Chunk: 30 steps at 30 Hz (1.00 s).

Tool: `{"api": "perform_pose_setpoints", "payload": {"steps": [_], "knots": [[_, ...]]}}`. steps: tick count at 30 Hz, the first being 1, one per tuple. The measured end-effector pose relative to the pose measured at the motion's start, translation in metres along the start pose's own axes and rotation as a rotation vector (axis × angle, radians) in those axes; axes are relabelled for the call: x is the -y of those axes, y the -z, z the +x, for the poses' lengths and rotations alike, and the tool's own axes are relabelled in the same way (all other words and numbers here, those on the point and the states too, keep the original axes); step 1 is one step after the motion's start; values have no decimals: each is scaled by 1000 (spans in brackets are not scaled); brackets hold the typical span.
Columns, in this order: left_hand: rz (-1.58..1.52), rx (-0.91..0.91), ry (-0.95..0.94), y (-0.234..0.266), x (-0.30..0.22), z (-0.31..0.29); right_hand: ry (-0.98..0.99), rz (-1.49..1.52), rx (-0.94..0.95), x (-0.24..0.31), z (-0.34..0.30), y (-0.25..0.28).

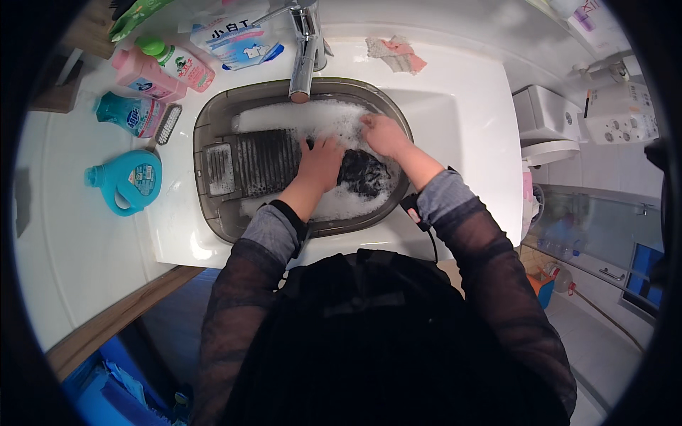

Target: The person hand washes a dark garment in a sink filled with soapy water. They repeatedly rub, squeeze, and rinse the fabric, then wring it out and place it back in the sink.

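Observation:
A grey translucent wash basin (206, 211) sits in the white sink, with a ribbed washboard (264, 163) built into its left half. White suds (330, 117) float over the water. Dark wet cloth (364, 174) lies bunched in the right half, partly under the foam. My left hand (321, 163) rests at the washboard's right edge, beside the cloth, its fingers spread and pointing away from me. Over the suds at the basin's far right, my right hand (383, 135) has its fingers curled together; whatever they pinch is hidden.
A chrome faucet (304, 60) reaches over the basin's far rim. Left of the basin stand a teal jug (131, 181), several other bottles and a scrub brush (168, 124). Behind are a detergent pouch (238, 42) and a crumpled pink-and-grey cloth (398, 55). A toilet (550, 117) is at right.

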<state>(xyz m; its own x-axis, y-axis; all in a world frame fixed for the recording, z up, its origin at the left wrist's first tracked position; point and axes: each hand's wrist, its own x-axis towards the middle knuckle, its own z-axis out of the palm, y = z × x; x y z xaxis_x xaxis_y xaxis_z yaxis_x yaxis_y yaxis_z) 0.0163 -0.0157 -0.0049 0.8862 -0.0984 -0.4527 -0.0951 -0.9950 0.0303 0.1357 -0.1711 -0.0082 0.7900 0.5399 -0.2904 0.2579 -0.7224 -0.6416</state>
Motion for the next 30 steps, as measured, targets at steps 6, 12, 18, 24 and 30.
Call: {"api": "perform_pose_setpoints", "payload": {"steps": [6,12,18,24,30], "knots": [[-25,-60,29,-9,-3,-17,-168,326,-188,-20,25,-38],[-86,-74,34,-14,-1,-16,-581,1343,298,-8,16,15],[-82,-72,27,-17,0,-13,-187,509,129,43,19,104],[-122,-100,23,-17,1,-15,-114,205,26,73,45,145],[-147,-102,25,-14,1,-17,-150,140,45,72,70,143]]}}
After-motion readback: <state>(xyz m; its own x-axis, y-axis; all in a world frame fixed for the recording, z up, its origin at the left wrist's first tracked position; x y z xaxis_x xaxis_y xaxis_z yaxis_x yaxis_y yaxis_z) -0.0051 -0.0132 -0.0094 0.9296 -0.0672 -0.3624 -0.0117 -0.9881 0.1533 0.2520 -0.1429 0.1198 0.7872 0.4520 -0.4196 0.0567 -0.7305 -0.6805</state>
